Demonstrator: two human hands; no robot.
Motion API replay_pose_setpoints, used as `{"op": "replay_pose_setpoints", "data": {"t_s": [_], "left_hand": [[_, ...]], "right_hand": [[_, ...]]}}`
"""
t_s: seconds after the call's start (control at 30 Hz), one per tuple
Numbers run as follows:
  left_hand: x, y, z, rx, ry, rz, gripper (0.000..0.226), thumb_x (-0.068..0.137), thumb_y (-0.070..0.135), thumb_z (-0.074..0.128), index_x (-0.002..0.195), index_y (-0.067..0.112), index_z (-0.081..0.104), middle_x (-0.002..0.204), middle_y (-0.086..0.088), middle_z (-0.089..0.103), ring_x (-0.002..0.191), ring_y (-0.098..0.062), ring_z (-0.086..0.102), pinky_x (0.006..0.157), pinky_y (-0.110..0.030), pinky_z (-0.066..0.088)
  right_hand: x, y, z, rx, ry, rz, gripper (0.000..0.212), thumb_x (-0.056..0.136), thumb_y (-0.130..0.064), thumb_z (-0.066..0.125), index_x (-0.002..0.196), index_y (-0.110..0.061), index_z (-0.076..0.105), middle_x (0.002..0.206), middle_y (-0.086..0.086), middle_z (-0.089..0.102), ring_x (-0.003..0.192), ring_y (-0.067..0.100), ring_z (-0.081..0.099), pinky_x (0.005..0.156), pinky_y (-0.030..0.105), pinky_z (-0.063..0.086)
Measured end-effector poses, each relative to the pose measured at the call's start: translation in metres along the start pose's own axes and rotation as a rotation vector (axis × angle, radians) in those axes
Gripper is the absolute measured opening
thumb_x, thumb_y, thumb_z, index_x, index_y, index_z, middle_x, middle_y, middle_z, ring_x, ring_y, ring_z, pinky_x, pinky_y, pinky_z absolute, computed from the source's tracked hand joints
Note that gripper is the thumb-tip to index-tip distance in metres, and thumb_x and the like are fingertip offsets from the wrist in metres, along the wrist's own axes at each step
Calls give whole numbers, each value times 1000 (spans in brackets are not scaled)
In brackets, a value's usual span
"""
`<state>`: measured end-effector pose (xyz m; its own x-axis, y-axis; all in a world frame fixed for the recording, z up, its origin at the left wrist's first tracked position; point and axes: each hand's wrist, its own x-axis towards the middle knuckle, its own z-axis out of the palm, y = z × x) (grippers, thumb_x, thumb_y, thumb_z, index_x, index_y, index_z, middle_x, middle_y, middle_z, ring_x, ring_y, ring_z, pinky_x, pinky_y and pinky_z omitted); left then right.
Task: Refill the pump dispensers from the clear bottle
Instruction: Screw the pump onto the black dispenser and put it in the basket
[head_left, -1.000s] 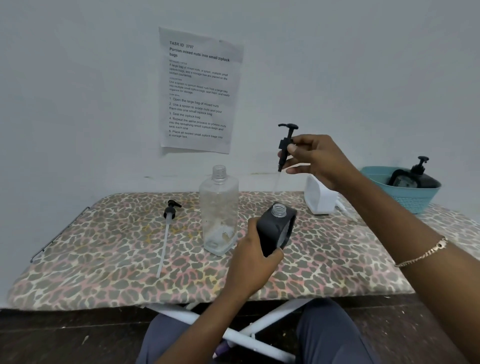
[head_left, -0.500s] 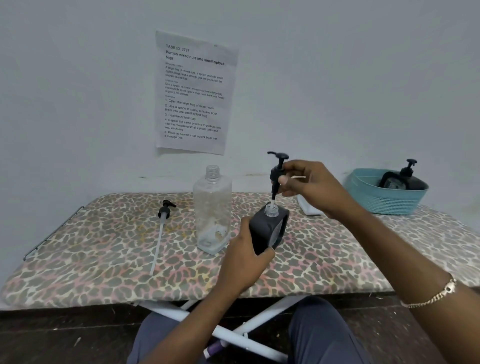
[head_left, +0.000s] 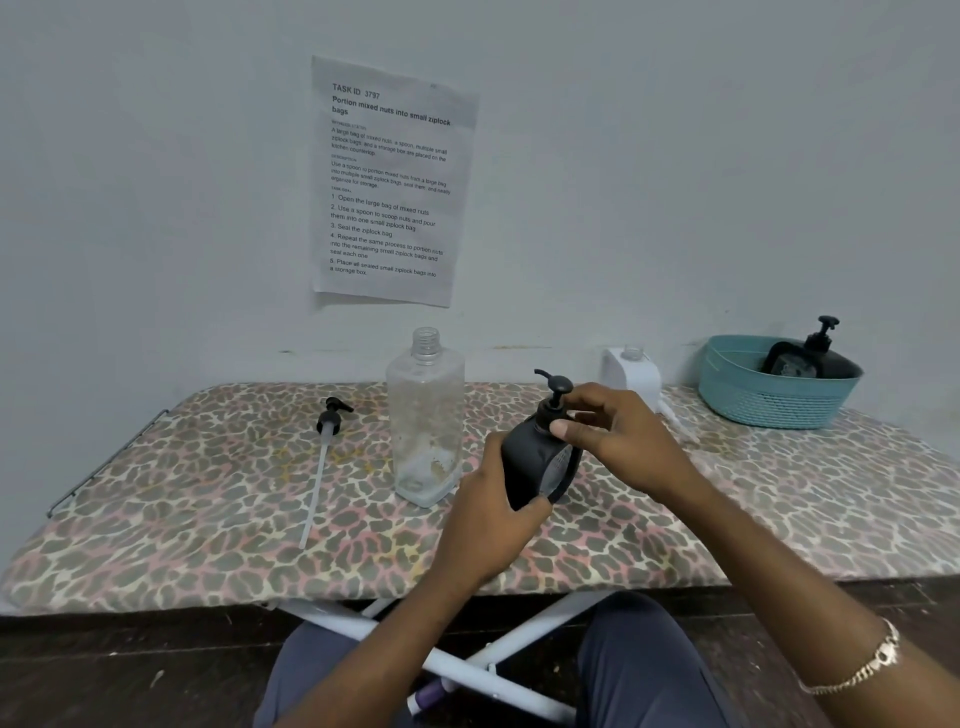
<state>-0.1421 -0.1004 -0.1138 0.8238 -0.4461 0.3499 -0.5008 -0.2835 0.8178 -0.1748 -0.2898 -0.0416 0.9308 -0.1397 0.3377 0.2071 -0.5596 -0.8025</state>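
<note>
Gripping black dispenser (head_left: 530, 462) tilted, pump head (head_left: 555, 387) up-left, hands (head_left: 488, 525) clasping

Ironing board (head_left: 208, 525) with leopard-print cover, white crossed legs below, metal rack at left end. On it: clear bottle (head_left: 426, 415) upright near middle, cap off, little residue at bottom. Left of it, loose black pump head (head_left: 332, 413) lying flat, long white tube pointing toward near edge. At back right, white dispenser (head_left: 631, 371) without pump, against wall. Far right, teal basket (head_left: 769, 395) standing on cover, black pump dispenser (head_left: 802, 358) inside.
</note>
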Motion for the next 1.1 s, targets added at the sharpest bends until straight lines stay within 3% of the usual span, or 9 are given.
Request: {"op": "replay_pose_setpoints", "data": {"t_s": [0.23, 0.33, 0.43, 0.57, 0.7, 0.83, 0.9, 1.0, 1.1], "left_hand": [[0, 1, -1, 5, -30, 16, 53, 89, 28, 73, 128, 44, 41, 96, 9, 70, 80, -8, 69, 66, -32, 56], [0, 1, -1, -6, -27, 15, 51, 89, 29, 73, 125, 46, 41, 93, 8, 70, 79, -10, 68, 66, -34, 55], [0, 0, -1, -13, -31, 10, 49, 89, 30, 73, 124, 45, 42, 93, 9, 71, 78, -7, 69, 66, -33, 57], [2, 0, 0, -11, -28, 16, 48, 88, 29, 74, 122, 42, 43, 93, 13, 70, 80, -4, 69, 65, -27, 56], [2, 0, 0, -5, -34, 22, 47, 89, 29, 73, 124, 38, 44, 95, 9, 70, 80, -7, 69, 67, -34, 56], [1, -1, 0, 6, -33, 35, 48, 89, 29, 73, 125, 40, 44, 93, 7, 68, 77, -10, 67, 65, -35, 55], [1, -1, 0, 0, -31, 25, 49, 89, 30, 73, 126, 41, 43, 95, 8, 68, 79, -8, 67, 65, -32, 55], [2, -2, 0, -9, -33, 8, 51, 89, 31, 73, 127, 42, 42, 98, 11, 69, 83, -4, 68, 69, -31, 57], [2, -1, -1, 4, -39, 10, 51, 89, 29, 73, 128, 41, 41, 101, 14, 69, 84, 0, 68, 66, -23, 56]], "right_hand": [[-4, 4, 3, 8, 88, 61, 27, 79, -41, 88, 96, -30, 70, 105, -14, 74, 102, 2, 70, 86, 27, 52], [-6, 3, 1, 37, 8, 72, 40, 80, -45, 87, 115, -39, 68, 120, -17, 72, 115, 4, 67, 98, 32, 51], [-5, 1, -4, 188, -107, 21, 44, 92, -19, 76, 132, -33, 67, 134, -14, 69, 130, 7, 61, 115, 42, 44], [-6, 3, -4, 312, -96, 13, 38, 94, 6, 67, 126, -14, 74, 129, -3, 73, 127, 13, 65, 115, 46, 46], [-6, 2, 3, 262, 25, 53, 30, 84, -12, 85, 111, -22, 77, 116, -9, 76, 115, 10, 70, 111, 48, 49], [-9, -8, 16, 42, 125, 68, 41, 78, -43, 89, 103, -27, 61, 100, -12, 70, 98, 7, 69, 88, 36, 57], [-8, -7, 17, 50, 105, 78, 43, 79, -48, 87, 109, -31, 62, 107, -15, 71, 104, 4, 68, 92, 36, 56], [-5, -5, 11, 205, -3, 66, 41, 86, -27, 80, 125, -32, 67, 124, -14, 72, 123, 6, 64, 110, 43, 48], [-3, -3, 1, 348, -89, 31, 38, 93, 4, 66, 125, -14, 72, 126, -1, 75, 126, 14, 65, 111, 42, 48]]}}
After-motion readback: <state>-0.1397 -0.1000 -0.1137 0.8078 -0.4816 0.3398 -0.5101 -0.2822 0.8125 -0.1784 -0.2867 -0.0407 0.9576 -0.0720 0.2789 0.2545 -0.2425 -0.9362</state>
